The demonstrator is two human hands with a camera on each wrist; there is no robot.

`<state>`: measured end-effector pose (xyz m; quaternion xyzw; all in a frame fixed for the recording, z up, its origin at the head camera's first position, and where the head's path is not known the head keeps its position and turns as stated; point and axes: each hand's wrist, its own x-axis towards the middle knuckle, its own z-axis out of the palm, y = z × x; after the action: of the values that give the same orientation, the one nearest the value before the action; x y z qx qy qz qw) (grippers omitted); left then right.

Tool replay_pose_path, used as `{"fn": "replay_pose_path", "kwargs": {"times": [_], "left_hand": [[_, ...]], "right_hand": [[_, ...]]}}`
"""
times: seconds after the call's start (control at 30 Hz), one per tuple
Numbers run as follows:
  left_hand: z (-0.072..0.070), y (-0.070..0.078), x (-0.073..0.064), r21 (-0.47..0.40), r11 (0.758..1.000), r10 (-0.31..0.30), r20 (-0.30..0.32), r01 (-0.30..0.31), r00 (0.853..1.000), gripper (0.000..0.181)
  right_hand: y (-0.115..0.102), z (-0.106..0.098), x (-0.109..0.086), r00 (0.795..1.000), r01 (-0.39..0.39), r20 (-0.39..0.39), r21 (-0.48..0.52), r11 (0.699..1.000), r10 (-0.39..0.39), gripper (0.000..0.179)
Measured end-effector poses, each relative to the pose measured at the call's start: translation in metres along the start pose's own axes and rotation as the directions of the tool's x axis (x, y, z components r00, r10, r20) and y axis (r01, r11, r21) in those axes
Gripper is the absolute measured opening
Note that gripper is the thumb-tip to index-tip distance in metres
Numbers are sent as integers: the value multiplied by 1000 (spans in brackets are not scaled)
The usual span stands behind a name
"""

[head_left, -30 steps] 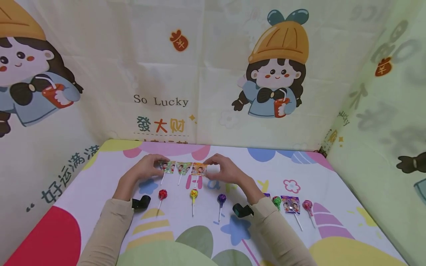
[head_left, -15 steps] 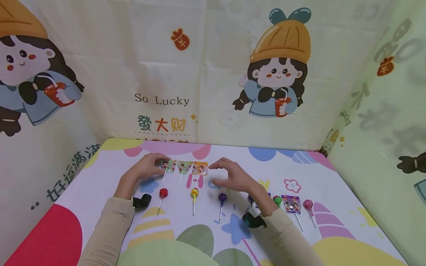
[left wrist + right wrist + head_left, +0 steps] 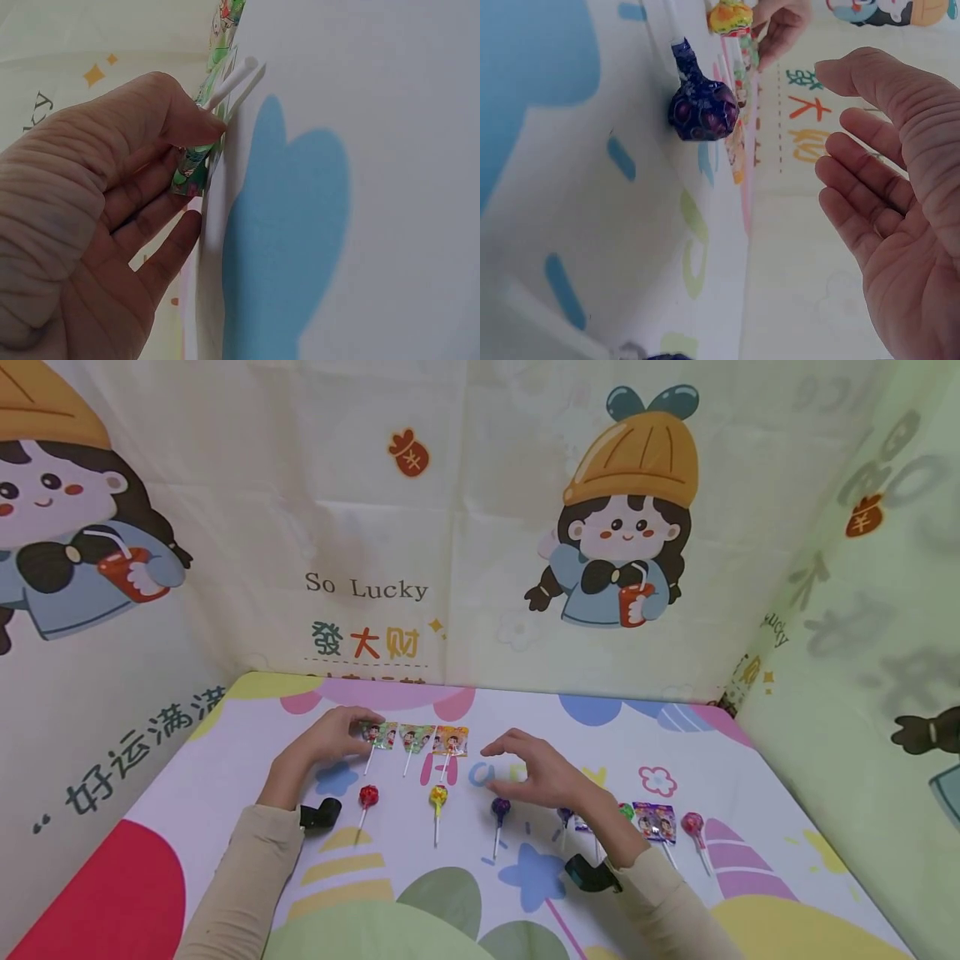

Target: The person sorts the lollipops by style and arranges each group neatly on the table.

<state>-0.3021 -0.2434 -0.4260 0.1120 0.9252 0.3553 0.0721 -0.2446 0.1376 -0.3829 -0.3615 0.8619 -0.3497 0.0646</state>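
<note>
Three flat-wrapped lollipops lie in a row near the back of the table. My left hand (image 3: 330,735) pinches the leftmost green lollipop (image 3: 381,735) by its wrapper edge; in the left wrist view the thumb lies over the wrapper (image 3: 193,166), fingers behind it. Beside it lie another green lollipop (image 3: 413,738) and an orange lollipop (image 3: 451,741). My right hand (image 3: 543,770) hovers to the right of the orange one, fingers relaxed and apart, holding nothing. Below are a red ball lollipop (image 3: 368,796), a yellow one (image 3: 438,795) and a dark purple one (image 3: 500,810), which is nearest the right hand.
To the right lie more lollipops: a purple-wrapped flat one (image 3: 656,822), a pink ball one (image 3: 693,824) and a green one (image 3: 626,811), partly hidden by my right forearm. The patterned table (image 3: 420,893) meets a printed cloth backdrop (image 3: 480,568) at its far edge.
My right hand has let go of the orange lollipop's wrapper and moved right and toward me. The left hand stays at the leftmost green lollipop.
</note>
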Motion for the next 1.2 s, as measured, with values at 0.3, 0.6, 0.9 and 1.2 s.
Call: {"fn": "replay_pose_path", "kwargs": {"times": [0.3, 0.6, 0.9, 1.2], "left_hand": [[1, -1, 1, 9, 1000, 0, 5, 0, 1000, 53], [-1, -1, -1, 3, 1000, -5, 10, 5, 1000, 52], [-1, -1, 0, 4, 1000, 4, 2, -4, 1000, 51], [-1, -4, 2, 11, 1000, 14, 4, -14, 1000, 51]], "right_hand": [[7, -6, -16, 1000, -5, -21, -50, 999, 4, 44], [13, -8, -29, 999, 9, -51, -33, 999, -11, 42], [16, -12, -41, 996, 17, -88, -51, 999, -22, 43], [23, -17, -55, 992, 32, -120, -97, 995, -44, 41]]}}
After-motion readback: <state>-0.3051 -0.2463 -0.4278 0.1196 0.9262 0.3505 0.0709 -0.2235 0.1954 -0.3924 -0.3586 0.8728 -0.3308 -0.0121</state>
